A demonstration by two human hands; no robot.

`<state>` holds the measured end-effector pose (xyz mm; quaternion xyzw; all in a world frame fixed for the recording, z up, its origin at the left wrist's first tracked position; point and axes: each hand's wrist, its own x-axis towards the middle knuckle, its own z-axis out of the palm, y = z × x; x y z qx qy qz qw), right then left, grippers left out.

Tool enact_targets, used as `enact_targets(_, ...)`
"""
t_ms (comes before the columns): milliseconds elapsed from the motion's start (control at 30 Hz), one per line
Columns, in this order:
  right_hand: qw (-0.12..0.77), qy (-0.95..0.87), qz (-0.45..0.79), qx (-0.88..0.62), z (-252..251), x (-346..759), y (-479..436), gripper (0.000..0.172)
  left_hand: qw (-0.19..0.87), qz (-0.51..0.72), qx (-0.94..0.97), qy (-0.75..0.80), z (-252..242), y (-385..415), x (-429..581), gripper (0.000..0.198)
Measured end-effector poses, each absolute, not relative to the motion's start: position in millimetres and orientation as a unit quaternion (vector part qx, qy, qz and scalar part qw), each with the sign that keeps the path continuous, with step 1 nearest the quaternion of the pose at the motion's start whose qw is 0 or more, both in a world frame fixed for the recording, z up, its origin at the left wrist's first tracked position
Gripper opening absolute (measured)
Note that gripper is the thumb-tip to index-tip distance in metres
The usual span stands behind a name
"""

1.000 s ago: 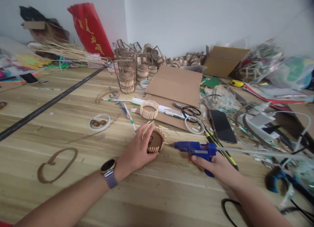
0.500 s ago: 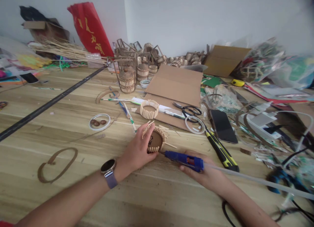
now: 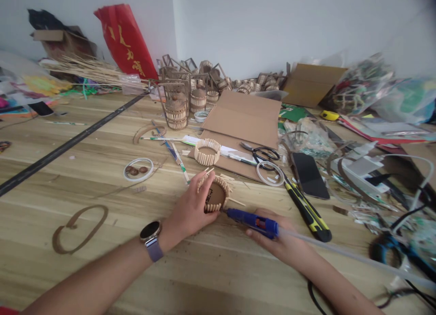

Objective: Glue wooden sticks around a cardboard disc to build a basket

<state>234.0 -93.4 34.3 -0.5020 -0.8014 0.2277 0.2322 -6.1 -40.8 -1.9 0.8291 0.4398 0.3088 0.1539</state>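
My left hand (image 3: pixel 192 199), with a watch (image 3: pixel 150 233) on its wrist, closes around the left side of a round cardboard base ringed with short wooden sticks (image 3: pixel 217 194). In my right hand (image 3: pixel 279 235) is a blue hot glue gun (image 3: pixel 254 222), a long translucent glue stick running out of its back. The gun's nozzle meets the lower right edge of the ring, where a gap in the sticks shows. Loose sticks (image 3: pixel 235 201) lie just right of it. Behind stands a second stick ring (image 3: pixel 207 152).
Right of the hands lie a yellow-black utility knife (image 3: pixel 308 210), a phone (image 3: pixel 310 175), scissors (image 3: pixel 264 154) and a white tape ring (image 3: pixel 270 173). Finished small wooden buckets (image 3: pixel 176 113) and cardboard sheets (image 3: pixel 245 117) sit behind. At left are a brown strip loop (image 3: pixel 80 228) and another ring (image 3: pixel 138 169).
My right hand and the glue gun have shifted slightly left, with the nozzle still at the ring's edge. My left hand and the stick ring stay put.
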Motion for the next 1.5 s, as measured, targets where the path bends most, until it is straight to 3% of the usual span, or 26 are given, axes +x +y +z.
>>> enact_targets(1500, 0.249, -0.815, 0.187, -0.488, 21, 236, -93, 0.024, 0.158, 0.311, 0.829, 0.436, -2, -41, -6, 0.100)
